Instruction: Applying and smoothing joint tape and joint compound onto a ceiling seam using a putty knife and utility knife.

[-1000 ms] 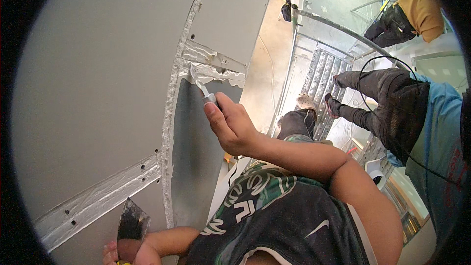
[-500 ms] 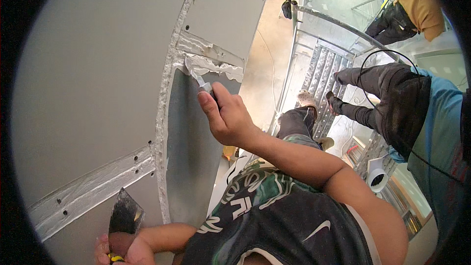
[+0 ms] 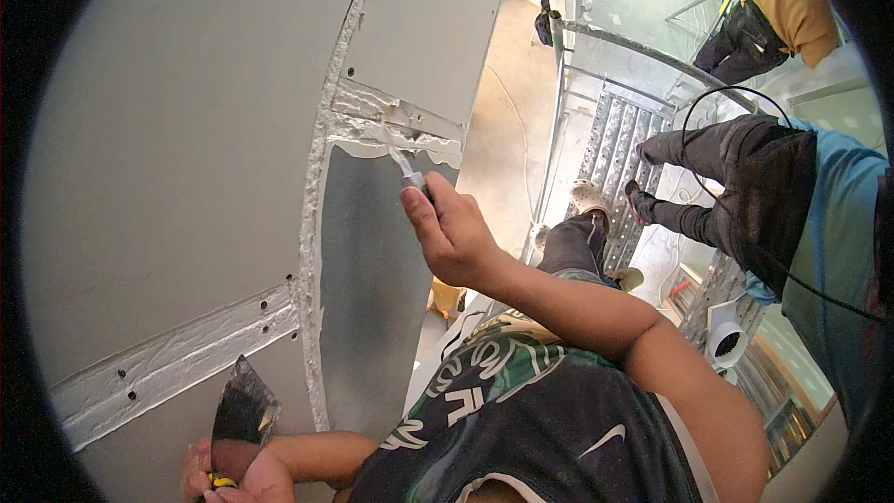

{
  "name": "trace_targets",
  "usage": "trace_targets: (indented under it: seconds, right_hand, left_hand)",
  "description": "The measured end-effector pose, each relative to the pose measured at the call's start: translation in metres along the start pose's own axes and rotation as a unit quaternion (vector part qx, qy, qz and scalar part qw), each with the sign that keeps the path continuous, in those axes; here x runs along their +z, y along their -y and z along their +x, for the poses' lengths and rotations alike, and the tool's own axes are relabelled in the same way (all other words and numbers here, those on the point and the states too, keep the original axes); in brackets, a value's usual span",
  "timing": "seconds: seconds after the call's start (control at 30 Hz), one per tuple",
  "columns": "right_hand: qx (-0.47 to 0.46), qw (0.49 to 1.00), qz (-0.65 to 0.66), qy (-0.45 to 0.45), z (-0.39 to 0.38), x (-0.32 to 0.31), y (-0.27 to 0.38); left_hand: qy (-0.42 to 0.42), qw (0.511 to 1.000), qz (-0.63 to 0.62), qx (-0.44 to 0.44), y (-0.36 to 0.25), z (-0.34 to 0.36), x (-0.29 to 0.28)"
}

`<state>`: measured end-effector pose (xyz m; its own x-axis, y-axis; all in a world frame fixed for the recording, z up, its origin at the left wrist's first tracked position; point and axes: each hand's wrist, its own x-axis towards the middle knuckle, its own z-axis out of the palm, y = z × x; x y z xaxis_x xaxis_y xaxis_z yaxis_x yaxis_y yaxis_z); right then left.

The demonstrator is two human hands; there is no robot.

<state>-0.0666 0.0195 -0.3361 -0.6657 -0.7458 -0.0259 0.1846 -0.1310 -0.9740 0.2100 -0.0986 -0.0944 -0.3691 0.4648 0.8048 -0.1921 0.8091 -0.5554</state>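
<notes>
My right hand [image 3: 456,233] is closed around the handle of a narrow putty knife [image 3: 402,160]. Its blade touches the white filler [image 3: 424,142] spread along a short joint of the grey wallboard [image 3: 186,158], just above a darker grey panel [image 3: 372,270]. At the lower left, my left hand [image 3: 247,480] grips a wide putty knife [image 3: 244,410] by its yellow and black handle. That broad blade points upward in front of the board, smeared with light residue. My left fingers are partly cut off by the lower edge.
Another filled seam [image 3: 177,345] with dark screw heads crosses the board. To the right is a perforated metal scaffold platform [image 3: 619,144] with a rail [image 3: 652,35]. A person in blue [image 3: 819,214] stands close by, a black cable hanging near them; another in tan [image 3: 792,0] is farther off.
My right hand has moved slightly right and down with the narrow putty knife, drawing its blade along the filler. My left hand has stayed nearly in place.
</notes>
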Motion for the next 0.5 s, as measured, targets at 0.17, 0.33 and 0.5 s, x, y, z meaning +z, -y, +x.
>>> trace_targets:
  seconds: [0.17, 0.33, 0.5]
  right_hand:
    - [-0.015, 1.0, -0.002, 0.023, 0.003, 0.012, 0.007]
    - [-0.033, 0.999, -0.012, 0.029, 0.008, 0.01, 0.002]
    - [-0.017, 0.999, -0.03, -0.002, 0.003, 0.009, -0.011]
  left_hand:
    - [-0.043, 0.998, -0.041, -0.017, -0.022, 0.009, 0.03]
    - [-0.102, 0.982, -0.117, -0.11, -0.03, 0.014, 0.035]
    - [0.013, 0.998, 0.047, 0.026, 0.012, -0.001, -0.01]
